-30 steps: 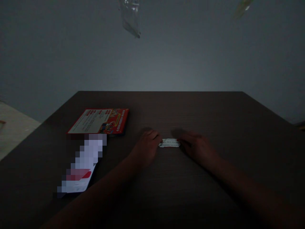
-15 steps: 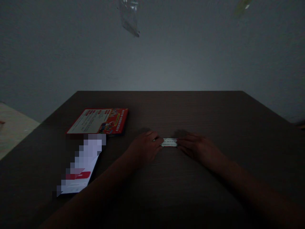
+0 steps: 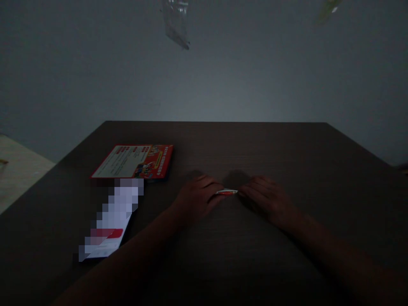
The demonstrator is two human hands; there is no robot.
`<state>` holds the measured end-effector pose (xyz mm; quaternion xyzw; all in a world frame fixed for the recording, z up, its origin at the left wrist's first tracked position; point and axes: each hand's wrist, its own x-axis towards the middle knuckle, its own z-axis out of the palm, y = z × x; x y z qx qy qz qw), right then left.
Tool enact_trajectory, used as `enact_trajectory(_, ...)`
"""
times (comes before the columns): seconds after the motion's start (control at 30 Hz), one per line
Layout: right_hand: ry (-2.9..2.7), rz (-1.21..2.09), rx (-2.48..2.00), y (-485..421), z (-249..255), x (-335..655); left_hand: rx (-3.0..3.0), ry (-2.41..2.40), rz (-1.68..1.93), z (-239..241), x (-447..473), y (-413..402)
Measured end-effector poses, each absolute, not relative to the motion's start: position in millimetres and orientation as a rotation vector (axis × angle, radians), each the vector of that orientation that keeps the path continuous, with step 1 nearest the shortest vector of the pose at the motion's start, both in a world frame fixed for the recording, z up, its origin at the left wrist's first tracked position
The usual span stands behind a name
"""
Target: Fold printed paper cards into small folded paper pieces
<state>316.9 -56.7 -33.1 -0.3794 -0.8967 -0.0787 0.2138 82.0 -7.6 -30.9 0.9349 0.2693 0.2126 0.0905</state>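
A dark wooden table [image 3: 287,148] fills the lower half of the view, with a bare grey wall behind it. Both forearms come in from the near edge and converge on the middle of the table.

Well to the left of the grip and a little beyond it lies a red printed leaflet [image 3: 134,161], flat on the table. A white sheet [image 3: 111,221] with a red band lies left of the grip and nearer the person, just short of the leaflet. Far above the grip, a clear plastic bag [image 3: 177,23] hangs against the wall.

The left hand [image 3: 196,197] and the right hand [image 3: 267,197] rest knuckles up on the table, fingers bent and drawn together. Their fingertips face each other across a short gap. In that gap sits a small folded paper strip [image 3: 227,192], low on the table. Its long axis runs left to right, with one end at each hand. Each hand pinches its own end of the strip.

Compared with a second ago, the strip shows as a thinner sliver, with less white face and a red edge visible. The hands have closed in, so less of its length shows between them. The leaflet and the sheet lie where they did.
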Motion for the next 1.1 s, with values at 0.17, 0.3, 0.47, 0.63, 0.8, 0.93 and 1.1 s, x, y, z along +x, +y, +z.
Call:
enact_trajectory(0.17,-2.44,-0.233,-0.99,-61.7,-26.7,310.2,2.676,0.665,0.759,-29.1,82.2,-9.9)
enact_trajectory(0.3,-2.39,-0.167,-0.959,-64.3,-23.5,308.9,2.621,0.629,0.818,-29.6,82.1,-11.7)
enact_trajectory(0.47,-2.34,-0.122,-0.887,-63.6,-25.6,311.2,2.578,0.6,0.874,-27.5,83.8,-16.1)
enact_trajectory(0.63,-2.321,-0.105,-0.839,-62.5,-26.7,311.6,2.558,0.537,0.901,-23.5,85.8,-20.1)
enact_trajectory(0.8,-2.295,-0.061,-0.831,-64.5,-25.9,310.0,2.569,0.539,0.825,-25.1,85.1,-20.8)
enact_trajectory(0.93,-2.289,-0.046,-0.837,-66.1,-25.4,310.0,2.572,0.555,0.768,-24.4,84.0,-22.5)
enact_trajectory(1.1,-2.3,-0.027,-0.815,-68.1,-21.4,307.5,2.549,0.507,0.806,-20.9,85.9,-26.3)
